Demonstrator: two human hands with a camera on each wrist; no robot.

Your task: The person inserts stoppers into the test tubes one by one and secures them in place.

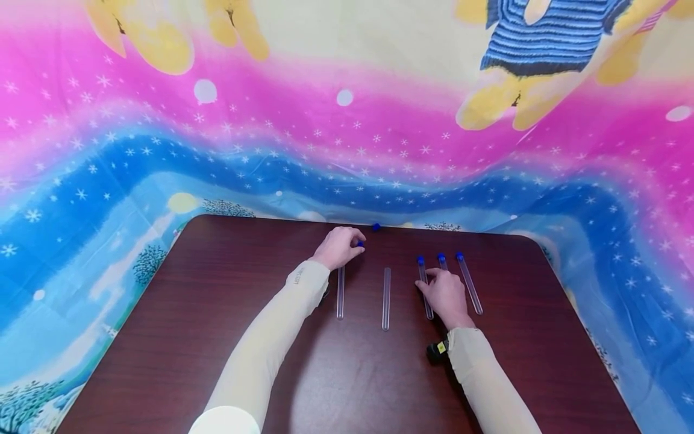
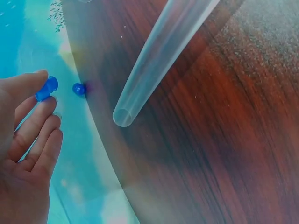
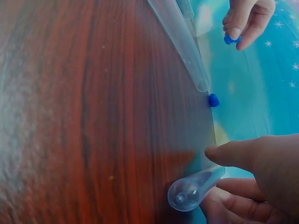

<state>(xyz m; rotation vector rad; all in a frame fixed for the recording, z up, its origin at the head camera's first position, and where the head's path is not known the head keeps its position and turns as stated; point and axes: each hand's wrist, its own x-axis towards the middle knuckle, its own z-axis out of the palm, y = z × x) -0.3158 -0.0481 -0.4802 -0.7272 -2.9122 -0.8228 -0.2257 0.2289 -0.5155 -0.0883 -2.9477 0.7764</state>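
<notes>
My left hand (image 1: 340,247) pinches a small blue cap (image 2: 46,88) between thumb and index finger, above the far part of the table. Below it lies an uncapped clear test tube (image 1: 340,295). Another uncapped tube (image 1: 387,298) lies between the hands. At the right my right hand (image 1: 446,295) is over a blue-capped test tube (image 1: 423,274), its thumb and fingers spread about the tube without a clear grip. A second capped tube (image 1: 442,260) is partly hidden by this hand. To its right lies a third capped tube (image 1: 470,286).
A loose blue cap (image 1: 376,227) sits at the far edge of the dark wooden table (image 1: 217,361). Behind the table hangs a patterned cloth (image 1: 325,144) in pink and blue, which also runs along both sides.
</notes>
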